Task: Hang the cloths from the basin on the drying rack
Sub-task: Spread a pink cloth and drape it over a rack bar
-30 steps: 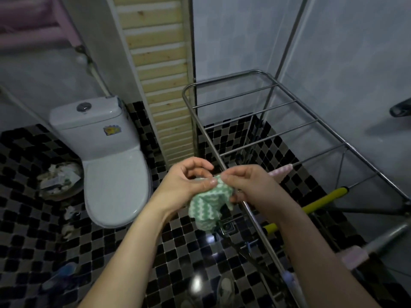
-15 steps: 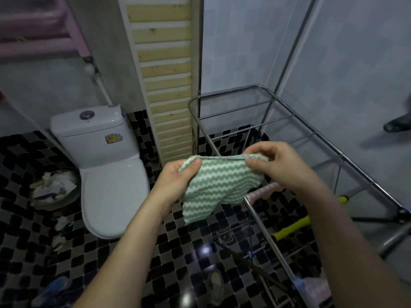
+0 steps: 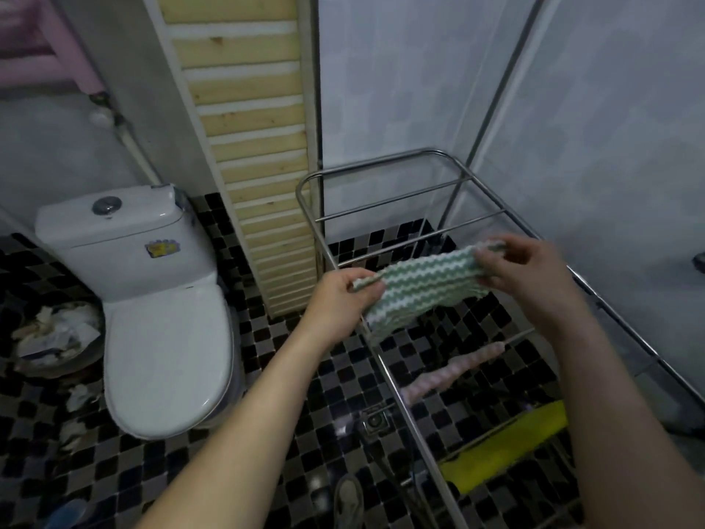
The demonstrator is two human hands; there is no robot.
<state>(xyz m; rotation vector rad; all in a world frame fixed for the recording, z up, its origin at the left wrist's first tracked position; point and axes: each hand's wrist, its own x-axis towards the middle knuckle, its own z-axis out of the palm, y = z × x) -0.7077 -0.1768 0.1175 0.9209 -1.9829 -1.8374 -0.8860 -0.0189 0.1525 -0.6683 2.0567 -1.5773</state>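
Here both hands [image 3: 339, 299] [image 3: 530, 273] stretch cloth [image 3: 419, 292] above rack [image 3: 385, 372].

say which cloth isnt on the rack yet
The green zigzag cloth, pinched by left hand and right hand; pink cloth and yellow cloth hang on the rack.

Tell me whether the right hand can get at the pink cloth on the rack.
Likely not yet: the right hand pinches the green cloth, though the pink cloth hangs unobstructed nearby.

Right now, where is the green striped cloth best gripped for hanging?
By its two upper corners, one from each side, as the left hand and right hand pinch it: the green striped cloth spreads flat, ready to drape over a drying rack bar.
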